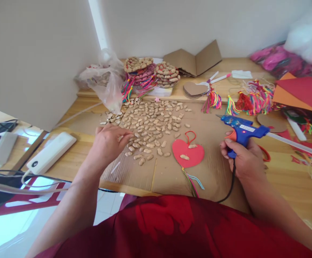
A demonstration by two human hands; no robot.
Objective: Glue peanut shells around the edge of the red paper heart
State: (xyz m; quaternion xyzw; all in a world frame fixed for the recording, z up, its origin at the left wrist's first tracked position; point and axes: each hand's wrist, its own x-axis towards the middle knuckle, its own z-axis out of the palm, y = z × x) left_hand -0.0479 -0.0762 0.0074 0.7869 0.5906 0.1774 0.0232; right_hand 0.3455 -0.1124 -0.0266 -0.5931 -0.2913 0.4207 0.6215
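My right hand [243,156] is wrapped round a blue hot glue gun [240,129], its nozzle pointing left and a clear glue stick [295,143] in its back end. At the left edge of a spread of peanuts [150,122], my left hand [111,139] is closed with the fingertips pinched; what is between them, if anything, is hidden. Between the hands lies a red paper heart [192,157] with a red cord loop [190,136] on top and colored strings [193,182] below. Two peanuts rest on the heart, one at its middle and one by the top notch.
Cardboard [215,172] covers the work surface. Behind stand peanut-covered pieces [166,74], a plastic bag [107,84], cardboard hearts [195,89] and colorful tassels [260,96]. A white power strip [51,153] is at left. The gun's black cord [231,184] runs toward my body.
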